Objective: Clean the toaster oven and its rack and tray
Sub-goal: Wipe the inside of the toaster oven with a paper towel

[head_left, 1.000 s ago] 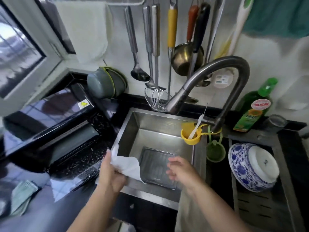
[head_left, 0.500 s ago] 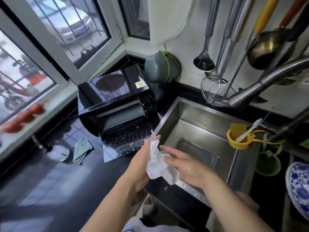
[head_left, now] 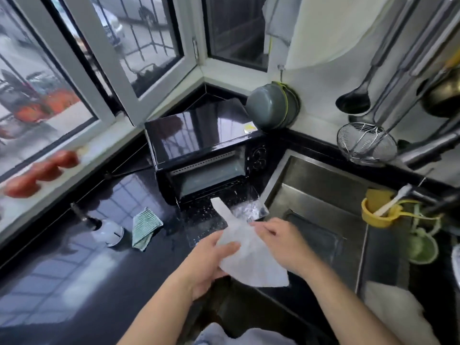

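White paper towel [head_left: 245,255]: gripped by left hand [head_left: 209,260] and right hand [head_left: 281,242] above bench [head_left: 82,270]. Toaster oven [head_left: 206,155]: door lay open, wet.

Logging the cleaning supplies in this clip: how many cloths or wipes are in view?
2. A white wipe is held between the left hand and right hand; a green striped cloth lies on the counter left of the oven. Others may be hidden.

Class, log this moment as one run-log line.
left hand: grips white wipe | right hand: pinches wipe | toaster oven: door open | tray: in sink
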Tool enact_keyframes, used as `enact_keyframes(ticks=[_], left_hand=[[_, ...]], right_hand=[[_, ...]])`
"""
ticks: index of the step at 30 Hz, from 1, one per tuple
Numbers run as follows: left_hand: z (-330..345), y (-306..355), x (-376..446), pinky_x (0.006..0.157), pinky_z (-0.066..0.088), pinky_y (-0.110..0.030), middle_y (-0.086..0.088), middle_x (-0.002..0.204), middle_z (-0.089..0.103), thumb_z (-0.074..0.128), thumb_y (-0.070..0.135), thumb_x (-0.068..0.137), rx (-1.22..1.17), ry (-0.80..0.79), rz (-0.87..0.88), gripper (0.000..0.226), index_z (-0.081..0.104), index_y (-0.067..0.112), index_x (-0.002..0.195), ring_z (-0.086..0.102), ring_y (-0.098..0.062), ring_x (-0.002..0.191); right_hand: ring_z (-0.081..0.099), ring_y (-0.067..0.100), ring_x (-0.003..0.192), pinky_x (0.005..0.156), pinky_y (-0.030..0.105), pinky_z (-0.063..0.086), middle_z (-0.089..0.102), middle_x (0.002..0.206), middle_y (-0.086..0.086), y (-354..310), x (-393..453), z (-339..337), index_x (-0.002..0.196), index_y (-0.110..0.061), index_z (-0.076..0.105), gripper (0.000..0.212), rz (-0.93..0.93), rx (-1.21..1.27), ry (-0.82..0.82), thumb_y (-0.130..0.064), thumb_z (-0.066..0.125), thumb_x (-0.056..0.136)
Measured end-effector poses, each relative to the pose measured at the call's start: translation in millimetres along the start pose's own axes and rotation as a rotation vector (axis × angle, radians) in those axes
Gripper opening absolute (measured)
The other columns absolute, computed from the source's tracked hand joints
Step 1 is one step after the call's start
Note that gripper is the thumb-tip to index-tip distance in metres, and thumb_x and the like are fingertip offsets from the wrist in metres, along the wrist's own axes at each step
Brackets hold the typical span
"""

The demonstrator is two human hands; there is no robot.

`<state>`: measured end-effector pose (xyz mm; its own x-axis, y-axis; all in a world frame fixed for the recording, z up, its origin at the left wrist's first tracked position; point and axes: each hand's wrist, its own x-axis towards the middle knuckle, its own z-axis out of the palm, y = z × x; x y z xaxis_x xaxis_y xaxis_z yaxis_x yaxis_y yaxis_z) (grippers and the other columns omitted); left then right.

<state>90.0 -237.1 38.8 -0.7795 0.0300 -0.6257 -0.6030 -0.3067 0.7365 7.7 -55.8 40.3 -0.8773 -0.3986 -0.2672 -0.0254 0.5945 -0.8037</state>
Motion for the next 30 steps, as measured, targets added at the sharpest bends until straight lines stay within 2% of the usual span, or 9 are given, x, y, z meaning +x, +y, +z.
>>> enact_keyframes(ticks=[3,5,7,9,13,19,22,25,30], left_hand=[[-38,-3,-5,0.088,0.058,-0.040,-0.010,0.120,0.075,0.060,0.006,0.101,0.006,0.027,-0.021,0.026,0.071,0.010,0.124,0.074,-0.026,0.103],[-60,-2,-11,0.090,0.058,-0.040,-0.012,0.118,0.072,0.064,0.006,0.098,-0.086,-0.051,-0.026,0.025,0.072,0.006,0.122,0.071,-0.027,0.092],[-70,3,-18,0.096,0.058,-0.045,-0.013,0.121,0.073,0.063,0.004,0.098,-0.102,-0.091,0.016,0.027,0.070,0.006,0.124,0.071,-0.035,0.102],[-68,9,-24,0.096,0.058,-0.047,-0.011,0.113,0.077,0.060,0.006,0.098,0.044,-0.010,0.083,0.024,0.074,0.016,0.115,0.073,-0.032,0.106],[-68,25,-19,0.076,0.056,-0.027,0.007,0.089,0.077,0.061,0.021,0.096,0.454,0.154,0.197,0.023,0.077,0.036,0.091,0.070,-0.007,0.080],[-102,83,27,0.112,0.039,-0.038,-0.009,0.149,0.040,0.072,0.034,0.094,0.802,0.812,0.597,0.065,0.045,0.019,0.151,0.040,-0.026,0.136],[-127,125,61,0.123,0.025,-0.049,-0.017,0.167,0.010,0.074,0.043,0.091,1.218,0.833,0.547,0.091,0.021,0.026,0.163,0.011,-0.040,0.153],[-144,141,92,0.115,0.038,-0.054,-0.008,0.172,-0.008,0.075,0.040,0.091,1.491,0.713,0.422,0.100,0.007,0.034,0.164,-0.002,-0.039,0.157],[-150,140,111,0.101,0.051,-0.059,-0.017,0.166,0.024,0.076,0.004,0.080,1.630,0.775,0.451,0.103,0.020,0.029,0.163,0.019,-0.051,0.150]], right_hand=[[0.070,0.017,0.087,0.084,0.035,0.056,0.075,0.096,0.000,-15,-6,8,0.109,-0.015,0.074,0.032,0.176,0.304,0.089,-0.039,0.054,0.101],[0.075,0.022,0.081,0.074,0.037,0.061,0.077,0.091,0.006,-28,-11,16,0.102,-0.010,0.073,0.029,0.310,0.723,0.164,-0.030,0.052,0.103],[0.075,0.022,0.077,0.060,0.031,0.059,0.077,0.089,0.009,-41,-15,27,0.103,-0.008,0.074,0.034,0.356,1.043,0.071,-0.025,0.044,0.105],[0.073,0.024,0.092,0.071,0.034,0.060,0.074,0.104,0.012,-58,-23,43,0.107,-0.011,0.076,0.037,0.303,1.203,-0.106,-0.024,0.041,0.104],[0.065,0.038,0.113,0.098,0.047,0.052,0.067,0.123,0.023,-55,-11,59,0.121,-0.005,0.068,0.030,0.312,0.920,-0.156,0.001,0.051,0.097],[0.070,0.037,0.092,0.078,0.044,0.056,0.071,0.106,0.019,-13,9,6,0.115,-0.003,0.061,0.020,0.510,0.788,0.360,-0.015,0.055,0.101],[0.067,0.037,0.102,0.086,0.047,0.053,0.070,0.115,0.018,3,24,-25,0.127,-0.004,0.058,0.034,0.516,0.885,0.471,-0.025,0.053,0.102],[0.066,0.027,0.097,0.088,0.043,0.049,0.073,0.100,0.008,0,37,-48,0.115,-0.009,0.062,0.024,0.464,0.956,0.500,-0.020,0.043,0.106],[0.065,0.029,0.105,0.092,0.045,0.049,0.069,0.114,0.012,8,64,-62,0.123,-0.012,0.059,0.026,0.429,1.008,0.472,-0.022,0.041,0.107]])
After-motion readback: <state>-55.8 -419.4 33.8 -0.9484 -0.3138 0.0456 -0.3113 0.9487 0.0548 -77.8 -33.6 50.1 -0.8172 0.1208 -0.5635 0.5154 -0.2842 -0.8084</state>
